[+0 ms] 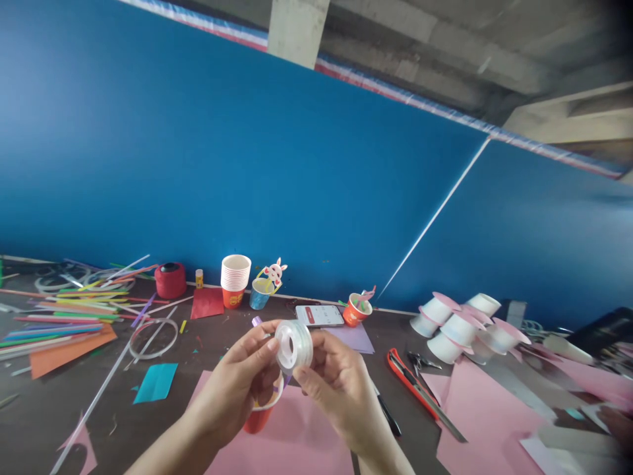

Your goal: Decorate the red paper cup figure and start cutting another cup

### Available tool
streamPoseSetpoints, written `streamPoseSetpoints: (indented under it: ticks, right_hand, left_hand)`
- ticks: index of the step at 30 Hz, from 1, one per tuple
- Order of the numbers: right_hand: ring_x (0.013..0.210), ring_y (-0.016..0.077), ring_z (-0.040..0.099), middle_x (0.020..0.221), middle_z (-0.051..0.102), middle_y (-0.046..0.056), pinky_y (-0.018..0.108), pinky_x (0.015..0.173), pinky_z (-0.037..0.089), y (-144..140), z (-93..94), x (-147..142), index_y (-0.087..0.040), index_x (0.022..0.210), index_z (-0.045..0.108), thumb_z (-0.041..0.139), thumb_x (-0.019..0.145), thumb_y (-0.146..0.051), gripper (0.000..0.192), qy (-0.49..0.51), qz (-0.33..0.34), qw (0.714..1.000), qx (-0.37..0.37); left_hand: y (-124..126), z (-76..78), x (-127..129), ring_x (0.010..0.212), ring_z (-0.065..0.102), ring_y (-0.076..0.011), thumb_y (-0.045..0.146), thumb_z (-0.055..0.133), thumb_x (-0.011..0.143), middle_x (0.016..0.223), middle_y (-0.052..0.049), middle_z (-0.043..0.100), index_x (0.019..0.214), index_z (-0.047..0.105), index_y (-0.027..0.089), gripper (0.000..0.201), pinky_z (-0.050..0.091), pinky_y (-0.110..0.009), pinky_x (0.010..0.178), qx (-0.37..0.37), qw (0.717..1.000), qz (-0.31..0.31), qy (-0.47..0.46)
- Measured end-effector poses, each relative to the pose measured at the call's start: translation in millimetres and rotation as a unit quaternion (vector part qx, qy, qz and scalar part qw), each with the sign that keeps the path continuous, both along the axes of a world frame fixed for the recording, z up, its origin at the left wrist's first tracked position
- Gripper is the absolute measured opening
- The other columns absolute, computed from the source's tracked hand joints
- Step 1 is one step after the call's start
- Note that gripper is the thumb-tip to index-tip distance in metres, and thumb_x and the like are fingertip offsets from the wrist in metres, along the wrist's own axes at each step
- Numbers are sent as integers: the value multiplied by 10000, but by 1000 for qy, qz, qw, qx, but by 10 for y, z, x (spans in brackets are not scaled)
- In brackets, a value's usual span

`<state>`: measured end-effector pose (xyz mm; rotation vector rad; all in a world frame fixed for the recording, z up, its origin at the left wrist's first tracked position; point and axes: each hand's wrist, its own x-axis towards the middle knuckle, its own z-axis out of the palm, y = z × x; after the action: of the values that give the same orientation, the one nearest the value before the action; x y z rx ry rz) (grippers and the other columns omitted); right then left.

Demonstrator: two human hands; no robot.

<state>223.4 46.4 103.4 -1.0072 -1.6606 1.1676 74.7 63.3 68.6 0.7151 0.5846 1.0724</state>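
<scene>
Between my two hands is a roll of clear tape (pixel 295 346), raised above the table. My left hand (pixel 254 363) pinches its left side with thumb and fingers. On the other side, my right hand (pixel 333 379) has its fingers and thumb closed on the roll's edge. Below and partly hidden by my hands stands a red paper cup (pixel 258 421) with a white rim; something purple shows near it. The cup rests on a sheet of pink paper (pixel 306 439). A black pen (pixel 389 414) lies just right of my right wrist, partly covered.
A red utility knife (pixel 413 386) with its blade out lies at the right, near pink paper sheets (pixel 487 415) and several joined paper cups (pixel 452 328). A phone (pixel 319 315), stacked cups (pixel 236 280) and a rabbit-decorated cup (pixel 262 293) stand behind. Colourful straws (pixel 74 310) lie left.
</scene>
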Motion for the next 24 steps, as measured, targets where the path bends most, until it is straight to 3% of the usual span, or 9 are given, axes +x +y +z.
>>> streamPoseSetpoints:
  ticks: [3, 10, 16, 24]
  right_hand:
    - [628, 106, 524, 713, 564, 24, 225, 573, 419, -1, -10, -6, -144, 886, 514, 544, 800, -321, 199, -14, -7, 1000, 17]
    - [682, 111, 520, 849, 546, 10, 242, 623, 455, -27, -61, 31, -230, 1128, 417, 566, 772, -219, 386, -118, -67, 981, 141]
    - [746, 134, 527, 848, 552, -9, 282, 714, 426, -138, -4, 48, -270, 1047, 459, 542, 781, -162, 299, -266, -54, 943, 195]
    - [750, 137, 540, 836, 547, 10, 274, 684, 417, -176, -6, -7, -231, 945, 456, 450, 834, -140, 145, -273, -61, 923, 263]
  left_hand:
    - [-19, -14, 12, 421, 373, -37, 332, 561, 788, 568, 55, 439, 1220, 436, 238, 459, 265, -158, 391, 34, 997, 11, 64]
    - [-15, -50, 37, 433, 369, -43, 323, 540, 793, 577, 61, 443, 1202, 452, 227, 429, 278, -171, 406, 64, 989, 10, 129]
    - [-29, -15, 51, 413, 342, -47, 320, 500, 800, 598, 47, 477, 1156, 464, 193, 380, 250, -182, 390, 93, 980, 23, 172]
    - [-28, 10, 2, 485, 451, -87, 281, 468, 802, 615, 31, 514, 1120, 485, 179, 335, 373, -223, 501, 147, 957, 71, 239]
